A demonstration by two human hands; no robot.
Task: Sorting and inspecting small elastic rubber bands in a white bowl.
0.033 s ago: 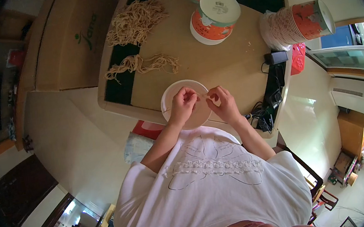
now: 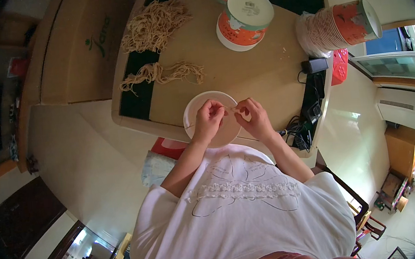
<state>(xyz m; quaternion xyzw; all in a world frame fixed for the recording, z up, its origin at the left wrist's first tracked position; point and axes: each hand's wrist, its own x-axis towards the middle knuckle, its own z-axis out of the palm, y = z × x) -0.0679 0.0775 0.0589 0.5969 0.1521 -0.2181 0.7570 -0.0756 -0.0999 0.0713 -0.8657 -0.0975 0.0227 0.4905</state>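
Note:
A white round bowl (image 2: 199,105) sits at the near edge of the tan table (image 2: 258,80). Both hands hover over it, fingertips almost meeting. My left hand (image 2: 209,121) and my right hand (image 2: 253,118) each pinch one thin pale strand (image 2: 230,109), stretched between them above the bowl. Farther back on the table lie a loose bundle of dry noodles (image 2: 163,74) and a bigger heap of noodles (image 2: 154,25).
An upturned orange-and-white paper tub (image 2: 245,20) stands at the back. A stack of similar tubs (image 2: 339,25) lies on its side at the right. A black adapter (image 2: 315,65), a red basket (image 2: 341,65) and tangled cables (image 2: 302,131) crowd the right edge. A cardboard box (image 2: 74,42) stands left.

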